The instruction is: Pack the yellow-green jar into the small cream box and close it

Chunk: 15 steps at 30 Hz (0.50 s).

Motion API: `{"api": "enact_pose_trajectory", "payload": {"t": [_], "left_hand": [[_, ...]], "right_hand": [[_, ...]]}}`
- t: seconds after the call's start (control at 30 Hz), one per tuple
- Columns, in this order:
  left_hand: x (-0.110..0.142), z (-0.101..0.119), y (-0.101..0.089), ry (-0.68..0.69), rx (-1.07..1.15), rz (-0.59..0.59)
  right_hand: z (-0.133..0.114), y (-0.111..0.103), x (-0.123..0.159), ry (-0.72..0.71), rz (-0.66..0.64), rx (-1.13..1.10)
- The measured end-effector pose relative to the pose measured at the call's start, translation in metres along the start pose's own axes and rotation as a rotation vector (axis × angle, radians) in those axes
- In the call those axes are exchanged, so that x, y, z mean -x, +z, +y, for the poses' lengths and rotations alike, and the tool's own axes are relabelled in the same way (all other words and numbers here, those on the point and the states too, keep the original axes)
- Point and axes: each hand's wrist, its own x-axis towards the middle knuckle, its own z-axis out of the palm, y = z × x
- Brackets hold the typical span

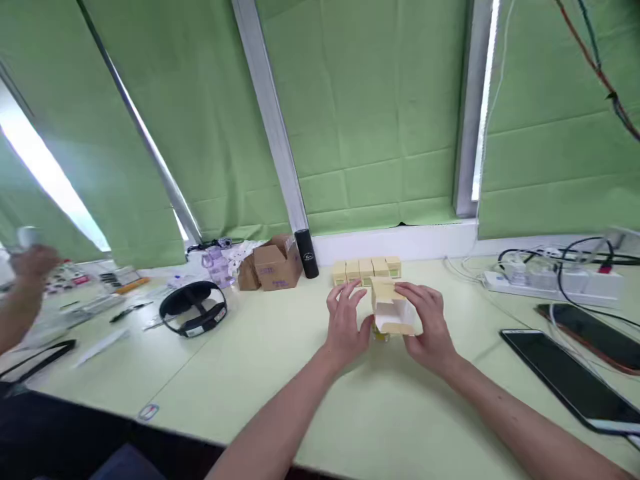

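Observation:
Both my hands meet over the middle of the pale green table (240, 373). My right hand (427, 327) is wrapped round a small pale yellow carton (393, 308) whose top flaps stand open, showing a white inside. My left hand (345, 320) touches the carton's left side with curled fingers. A small yellowish thing (380, 333) shows just under the carton; I cannot make out what it is. Behind the hands stands a row of several closed yellow cartons (365, 270).
Brown cardboard boxes (273, 267) and a black cylinder (306, 253) stand at the back. A black headset (195, 308) lies left of centre. Two dark phones or tablets (565, 377) and a power strip (550, 280) with cables lie at the right. Another person's hand (33, 263) is at far left.

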Motion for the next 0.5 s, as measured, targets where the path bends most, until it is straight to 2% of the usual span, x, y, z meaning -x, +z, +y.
{"api": "enact_pose_trajectory", "payload": {"t": [0.3, 0.5], "left_hand": [[-0.0013, -0.0001, -0.0016, 0.04, -0.001, 0.033], [-0.003, -0.0002, -0.0028, 0.054, 0.04, 0.047]], "right_hand": [[-0.0015, 0.003, 0.0048, -0.106, -0.011, 0.055], [-0.0002, 0.0044, 0.0044, -0.045, 0.005, 0.042]]}}
